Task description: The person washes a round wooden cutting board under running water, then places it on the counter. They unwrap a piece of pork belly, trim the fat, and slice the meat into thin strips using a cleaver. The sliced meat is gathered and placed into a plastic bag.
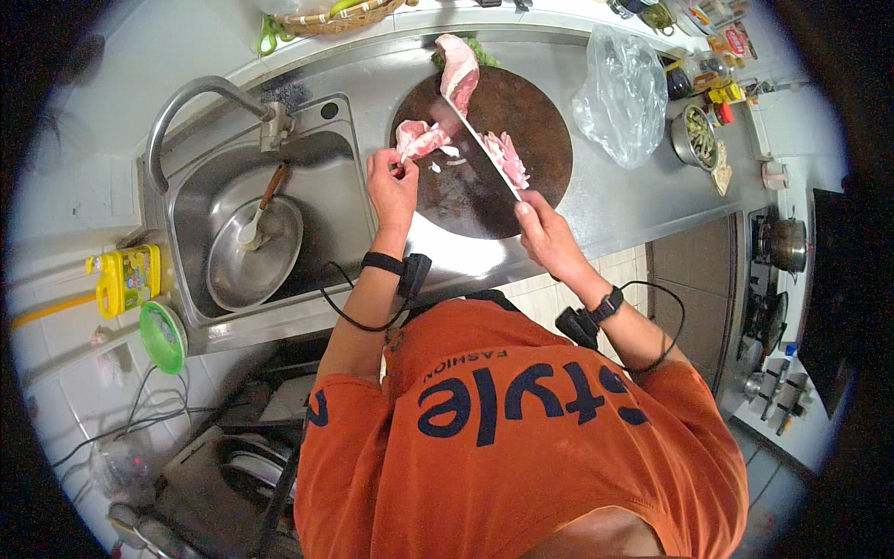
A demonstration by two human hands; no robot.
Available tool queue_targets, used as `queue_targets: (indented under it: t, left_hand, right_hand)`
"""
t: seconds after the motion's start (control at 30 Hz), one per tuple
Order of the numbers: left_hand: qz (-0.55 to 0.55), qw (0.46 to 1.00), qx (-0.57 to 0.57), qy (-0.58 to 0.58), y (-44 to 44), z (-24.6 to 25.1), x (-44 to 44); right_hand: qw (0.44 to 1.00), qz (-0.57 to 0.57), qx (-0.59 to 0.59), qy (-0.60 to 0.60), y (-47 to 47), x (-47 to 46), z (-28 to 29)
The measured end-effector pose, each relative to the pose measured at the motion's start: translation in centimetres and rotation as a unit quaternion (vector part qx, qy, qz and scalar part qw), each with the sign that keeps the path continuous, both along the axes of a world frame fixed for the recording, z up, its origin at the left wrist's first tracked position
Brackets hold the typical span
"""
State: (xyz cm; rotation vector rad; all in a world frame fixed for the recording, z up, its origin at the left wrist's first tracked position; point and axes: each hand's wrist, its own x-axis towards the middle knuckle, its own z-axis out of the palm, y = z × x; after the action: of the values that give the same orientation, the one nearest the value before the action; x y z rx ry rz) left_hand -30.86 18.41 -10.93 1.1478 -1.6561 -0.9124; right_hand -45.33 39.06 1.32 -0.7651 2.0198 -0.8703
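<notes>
A round wooden chopping board (pixel 482 209) lies on the steel counter in front of me. My right hand (pixel 548 232) grips a kitchen knife (pixel 494 156), its blade seen nearly edge-on and slanting across the board. With bent fingertips my left hand (pixel 392 192) pinches the near end of a small piece of raw meat (pixel 422 141) at the board's left side. Sliced raw meat (pixel 507 158) sits in a small pile just right of the blade. Past the knife's tip, a larger slab of raw meat (pixel 459 66) overhangs the board's far edge. Small white scraps lie between the pieces.
Left of the board is a sink (pixel 325 182) with a curved faucet (pixel 209 85); inside it a metal basin (pixel 272 272) holds a wooden-handled utensil (pixel 271 187). Rightward are a clear plastic bag (pixel 621 98), a metal bowl (pixel 681 143) of cut green vegetables, and a pot (pixel 789 244).
</notes>
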Motion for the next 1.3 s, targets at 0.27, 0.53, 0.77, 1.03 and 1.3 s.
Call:
queue_targets:
  t: [0.27,0.53,0.77,1.03,1.3]
  left_hand:
    - [0.009,0.999,-0.005,0.031,0.2,0.2,-0.3]
    - [0.01,0.999,-0.049,-0.005,0.1,0.1,-0.2]
    - [-0.004,0.999,-0.052,-0.012,-0.3,0.2,-0.1]
    - [-0.012,0.996,-0.073,-0.042,-0.8,0.0,0.1]
    - [-0.095,0.992,-0.058,-0.055,-0.1,-0.5,0.9]
  right_hand:
    - [0.987,0.142,-0.055,0.045,-6.4,0.9,0.4]
    - [0.976,0.192,-0.008,0.099,-7.5,1.0,1.7]
    - [0.966,0.233,-0.009,0.112,-9.9,1.4,0.4]
    - [0.961,0.237,0.016,0.141,-13.2,1.8,-1.4]
    - [0.987,0.126,-0.03,0.094,-13.9,4.5,-5.9]
